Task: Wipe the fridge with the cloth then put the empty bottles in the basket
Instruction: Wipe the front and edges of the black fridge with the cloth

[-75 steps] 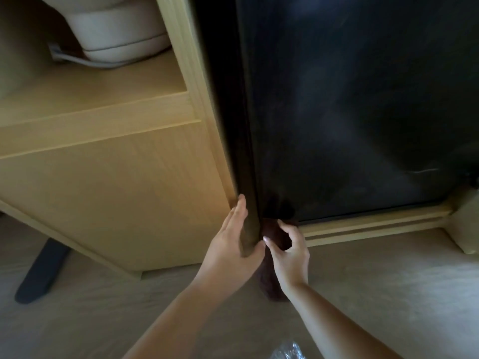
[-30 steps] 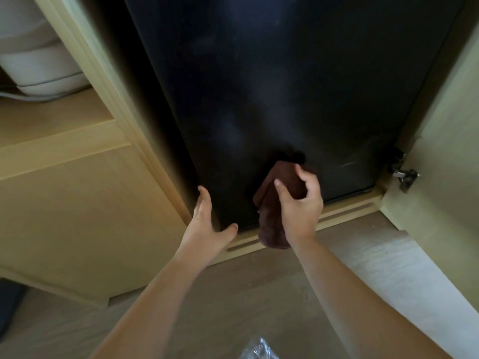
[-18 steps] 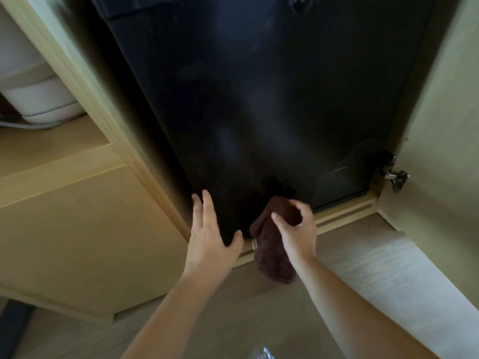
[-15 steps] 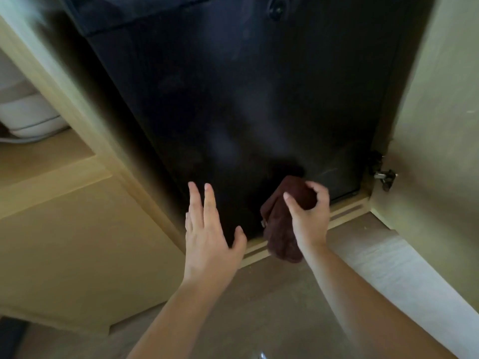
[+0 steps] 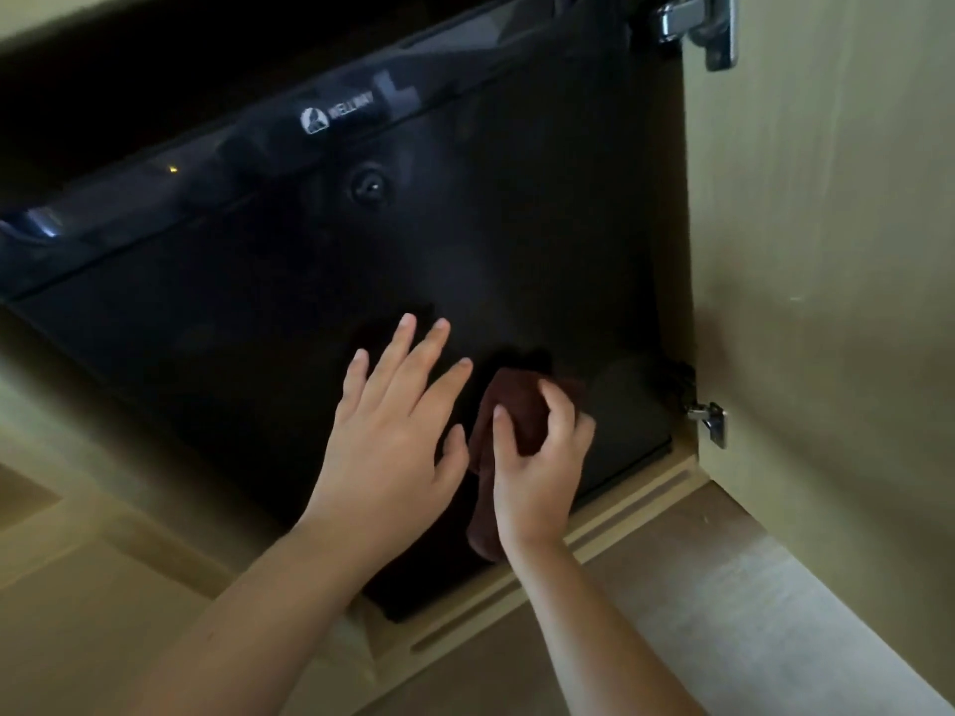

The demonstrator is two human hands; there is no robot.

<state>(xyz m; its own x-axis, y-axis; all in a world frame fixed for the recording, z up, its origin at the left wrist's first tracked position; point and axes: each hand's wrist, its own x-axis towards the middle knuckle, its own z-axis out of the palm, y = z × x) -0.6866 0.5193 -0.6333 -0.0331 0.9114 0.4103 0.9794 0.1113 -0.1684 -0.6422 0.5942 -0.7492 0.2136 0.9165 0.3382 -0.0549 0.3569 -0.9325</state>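
**Brown cloth bunched in the right hand, low on the black fridge door**

The right hand [image 5: 537, 467] is gripping the cloth [image 5: 518, 405], with the thumb curling over its near side and the fingers wrapping over its top and far side. The hand is holding the bunched part against the lower right area of the fridge [image 5: 258, 328] door, just above the door's bottom edge. A tail of the cloth is hanging down beside the right wrist, on its left side, and is reaching towards the wooden base strip [image 5: 610, 524] under the door.

The left hand [image 5: 393, 441] is lying just beside the cloth, to its left, with the fingers straight and spread and pointing up the door. Its thumb is sitting very near the cloth's left edge. Whether the palm is pressing on the door or hovering in front of it cannot be told.

The cloth is looking dark reddish brown, soft and thick like towelling, and is crumpled into a lump rather than lying flat. Much of it is being hidden by the right hand.

The fridge is standing inside a pale wooden cabinet. Its door is showing as glossy black, with a small white badge [image 5: 336, 115] on the top band and a round fitting [image 5: 369, 186] below that. An open cabinet door [image 5: 827, 250] is standing to the right, carrying a metal hinge [image 5: 697, 23] at the top and a second hinge [image 5: 710, 421] lower down, near the right hand. Pale floor [image 5: 723, 612] is showing under the right forearm.
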